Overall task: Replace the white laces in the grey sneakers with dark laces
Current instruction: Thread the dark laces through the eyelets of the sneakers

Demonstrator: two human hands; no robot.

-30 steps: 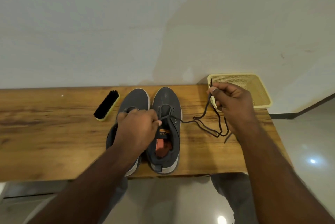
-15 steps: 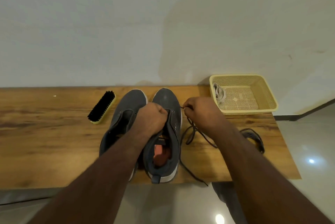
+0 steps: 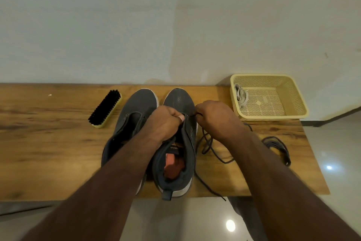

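Two grey sneakers stand side by side on the wooden table (image 3: 48,143), toes toward the wall. The left sneaker (image 3: 136,104) has empty eyelets. My left hand (image 3: 166,121) grips the eyelet flap of the right sneaker (image 3: 179,100). My right hand (image 3: 213,117) pinches a dark lace (image 3: 207,143) at that sneaker's right top eyelet; the lace trails in loops over the table's front edge. A second dark lace (image 3: 277,145) lies bundled at the right. White laces (image 3: 241,94) lie in the yellow basket (image 3: 293,92).
A black-bristled shoe brush (image 3: 105,108) lies left of the sneakers. The yellow basket stands at the table's back right corner against the wall. The table's front edge runs just under the sneaker heels; tiled floor lies below.
My right hand came down from near the basket to the right sneaker's eyelets with the dark lace. My left hand shifted onto the sneaker's flap. The camera view moved slightly.
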